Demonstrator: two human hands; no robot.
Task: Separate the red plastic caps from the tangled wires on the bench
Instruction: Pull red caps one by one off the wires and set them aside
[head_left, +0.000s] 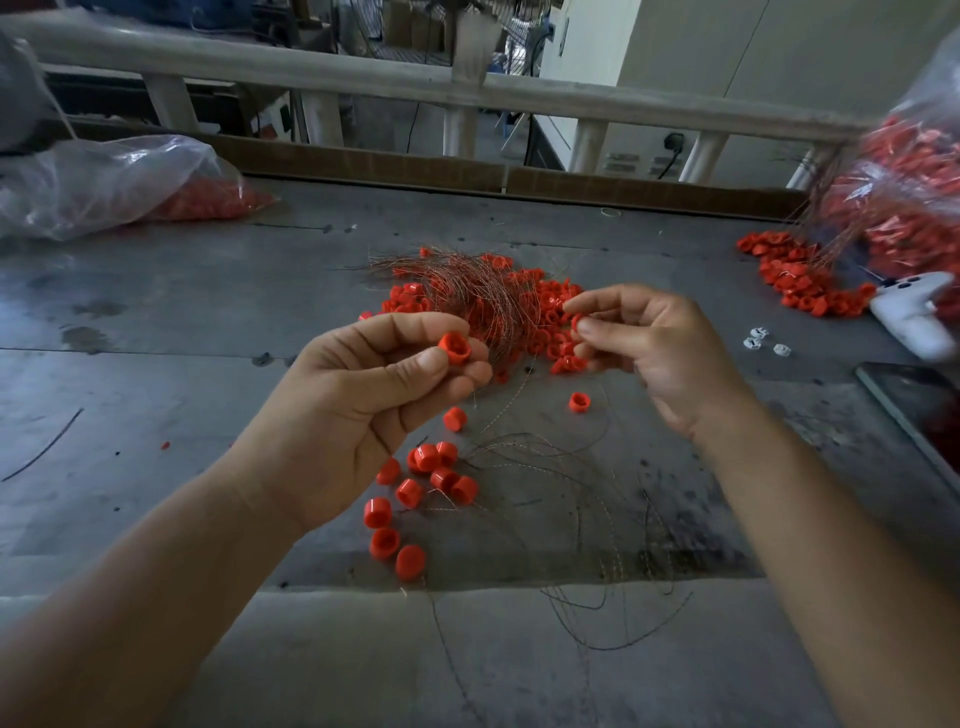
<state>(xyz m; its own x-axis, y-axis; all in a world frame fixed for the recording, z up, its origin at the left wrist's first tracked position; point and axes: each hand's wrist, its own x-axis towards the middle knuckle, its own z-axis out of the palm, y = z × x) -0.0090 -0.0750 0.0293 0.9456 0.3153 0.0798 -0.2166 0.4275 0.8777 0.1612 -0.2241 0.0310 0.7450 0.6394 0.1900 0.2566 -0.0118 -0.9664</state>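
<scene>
My left hand (363, 395) pinches a red plastic cap (455, 347) between thumb and fingers, held above the grey bench (156, 322). My right hand (649, 348) pinches another small red cap (577, 323) at its fingertips. Behind both hands lies a tangle of thin wires (467, 291) on a heap of red caps (550, 312). Several loose caps (426, 483) lie nearer me under my left hand, with one single cap (578, 401) between the hands. Loose wire strands (587, 519) sprawl over the bench near the front edge.
A clear plastic bag holding red caps (130, 182) lies at the back left. A fuller bag of caps and wires (904, 192) stands at the right, with a spilled cap pile (800, 275) beside it. A white object (914, 312), small white parts (763, 340) and a dark phone (919, 410) lie at right.
</scene>
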